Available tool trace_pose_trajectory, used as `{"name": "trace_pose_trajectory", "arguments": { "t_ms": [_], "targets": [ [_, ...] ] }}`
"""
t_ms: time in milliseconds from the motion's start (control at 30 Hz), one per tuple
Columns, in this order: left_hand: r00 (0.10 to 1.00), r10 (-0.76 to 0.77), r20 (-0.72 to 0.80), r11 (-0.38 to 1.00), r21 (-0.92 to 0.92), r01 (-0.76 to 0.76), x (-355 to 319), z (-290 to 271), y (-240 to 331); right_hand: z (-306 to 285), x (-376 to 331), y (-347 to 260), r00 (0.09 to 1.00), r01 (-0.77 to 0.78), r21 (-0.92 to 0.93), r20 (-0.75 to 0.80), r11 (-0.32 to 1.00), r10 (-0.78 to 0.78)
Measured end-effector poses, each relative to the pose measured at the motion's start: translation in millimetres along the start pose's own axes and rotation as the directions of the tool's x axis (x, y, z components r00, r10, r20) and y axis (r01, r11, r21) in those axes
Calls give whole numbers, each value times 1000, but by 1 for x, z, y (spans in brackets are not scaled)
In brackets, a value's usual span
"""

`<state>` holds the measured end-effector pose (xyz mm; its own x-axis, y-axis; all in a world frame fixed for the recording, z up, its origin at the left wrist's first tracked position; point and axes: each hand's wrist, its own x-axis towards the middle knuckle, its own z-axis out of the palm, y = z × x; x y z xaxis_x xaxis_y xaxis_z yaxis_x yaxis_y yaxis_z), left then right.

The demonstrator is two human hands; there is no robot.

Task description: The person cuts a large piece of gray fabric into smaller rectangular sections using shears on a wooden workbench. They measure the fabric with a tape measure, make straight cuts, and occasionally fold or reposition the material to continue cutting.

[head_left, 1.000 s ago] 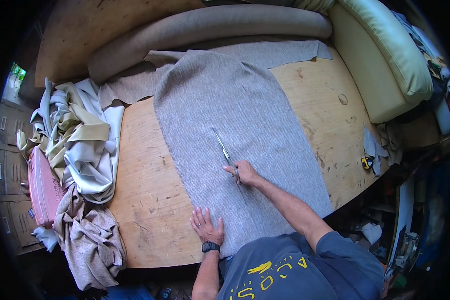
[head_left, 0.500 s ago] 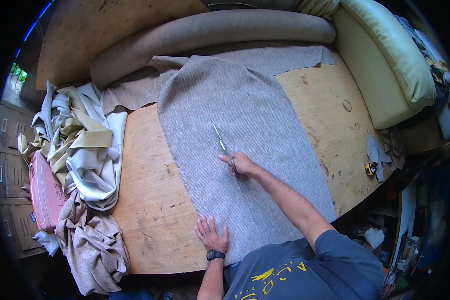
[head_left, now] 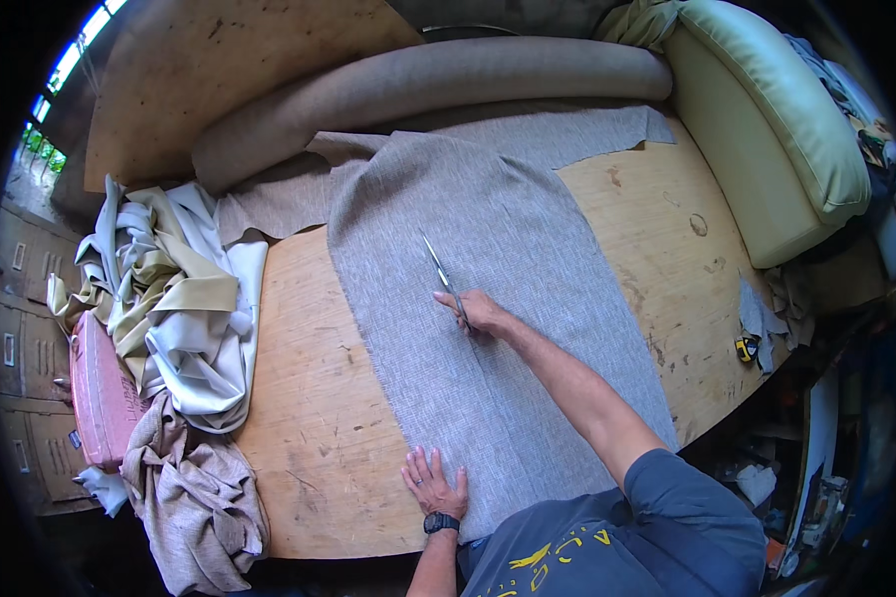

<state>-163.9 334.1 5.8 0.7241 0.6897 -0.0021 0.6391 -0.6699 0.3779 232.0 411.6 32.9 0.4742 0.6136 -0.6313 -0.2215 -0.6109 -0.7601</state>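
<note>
A long piece of grey woven fabric [head_left: 528, 259] stretches over the wooden table in front of me, with its far end bunched in a soft fold. In my right hand [head_left: 476, 312] is a pair of metal scissors [head_left: 437, 263], gripped by the handles. Its blades point away from me over the middle of the fabric and look nearly closed. Whether they have cut the cloth just here I cannot tell. My left hand [head_left: 435, 484] lies flat with fingers spread at the fabric's near left edge, partly over the table, and holds nothing. A black watch [head_left: 441, 522] is on that wrist.
Across the table's [head_left: 299, 398] far side lies a thick fabric roll [head_left: 448, 75]. Crumpled white and tan material [head_left: 194, 333], a pink case [head_left: 100, 398] and brown cloth [head_left: 194, 497] crowd the left. A cream cushioned piece [head_left: 767, 129] and a tape measure [head_left: 747, 349] are at right.
My right hand and the scissors have advanced a little farther up the fabric, away from me. My left hand stays flat at the near edge. The whole view has shifted slightly.
</note>
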Motion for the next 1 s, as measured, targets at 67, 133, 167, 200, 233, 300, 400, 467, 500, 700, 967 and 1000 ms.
{"name": "trace_pose_trajectory", "arguments": {
  "t_ms": [67, 133, 167, 200, 233, 300, 400, 467, 500, 700, 967, 1000],
  "targets": [
    [1000, 0, 5, 1000, 11, 0, -1, -2, -1, -1, 7, 2, 996, 74, -98, -51, 992, -80],
    [1000, 7, -6, 1000, 18, -7, 2, -2, 2, -1, 14, 8, 990, 121, -114, -57, 986, -128],
    [1000, 5, -19, 1000, 19, -4, 1, -3, 2, -2, 9, 8, 987, 140, -126, -60, 982, -148],
    [1000, 6, -30, 1000, 20, -5, 1, -3, 4, -5, 6, 5, 996, 83, -97, -6, 992, -84],
    [999, 5, -43, 1000, 8, -5, 2, -4, 6, -9, 1, 1, 998, 22, -67, 51, 997, -19],
    [998, 10, -59, 1000, -14, -10, 3, -5, 10, -26, -18, 7, 988, -68, -120, 128, 990, 83],
    [984, 59, -167, 998, -21, -63, 1, 14, -2, -68, -61, 52, 979, 188, -501, 159, 845, -123],
    [978, 40, -204, 998, -30, -47, -1, 12, -10, -83, -140, 82, 903, 260, -675, -83, 690, -422],
    [978, 25, -205, 999, -39, -34, -6, 13, -12, -99, -172, 100, 949, 56, -691, -187, 721, -253],
    [963, 55, -264, 994, -75, -78, -4, 15, -7, -190, -259, 265, 547, -298, -653, -714, 696, -436],
    [931, 68, -359, 980, -149, -129, -25, 11, -7, -218, -281, 302, 569, -174, -549, -733, 818, -372],
    [927, 63, -369, 978, -162, -131, -28, 11, -6, -221, -285, 304, 575, -164, -532, -736, 830, -358]
  ]
}}
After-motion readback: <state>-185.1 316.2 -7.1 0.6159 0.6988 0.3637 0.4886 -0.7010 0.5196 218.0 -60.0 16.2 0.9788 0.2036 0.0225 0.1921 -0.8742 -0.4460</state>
